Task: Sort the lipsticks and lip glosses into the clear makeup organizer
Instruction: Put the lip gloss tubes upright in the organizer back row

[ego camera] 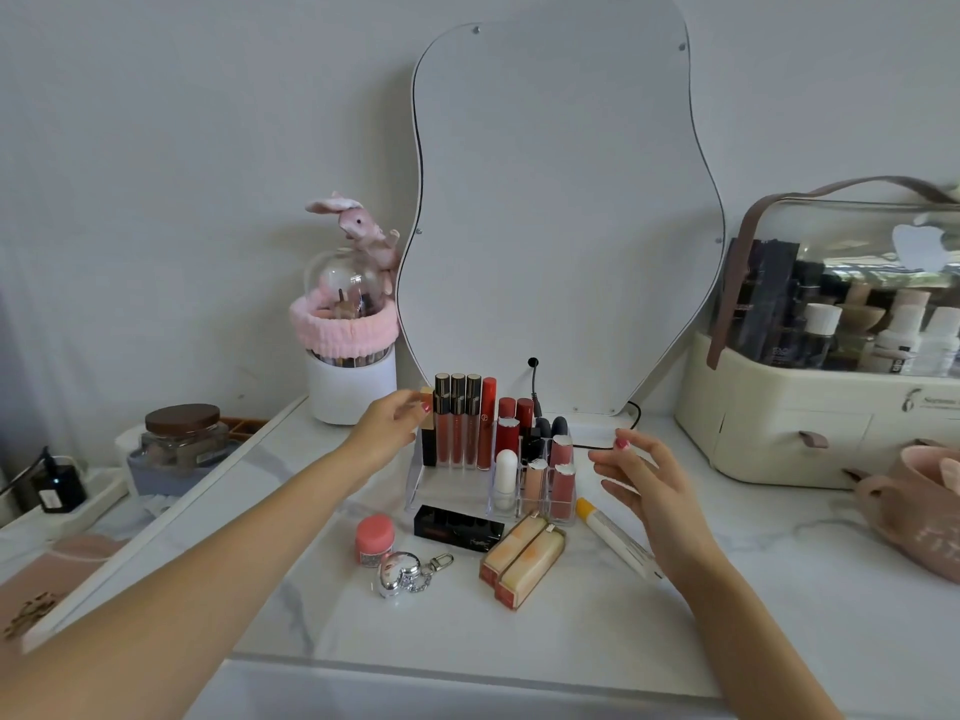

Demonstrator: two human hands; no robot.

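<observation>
The clear makeup organizer [421,498] stands on the marble top below the mirror, with several lip glosses [457,423] upright in its back row and lipsticks [562,485] in its right cells. My left hand [389,426] grips a black and gold lipstick [428,433] upright at the organizer's back left corner. My right hand [652,491] hovers with fingers spread, holding nothing, just right of the organizer. In front lie a black lipstick [460,527], two orange-capped lipsticks [524,558], a white tube with a yellow cap [615,537], a pink jar [374,537] and a silver heart keychain [400,571].
A wavy mirror [561,200] leans on the wall behind. A white brush holder with a pink band and bunny [348,345] stands at the left, a cream cosmetics case [821,407] at the right, a pink mug [924,501] beside it. The counter's front edge [467,667] is near.
</observation>
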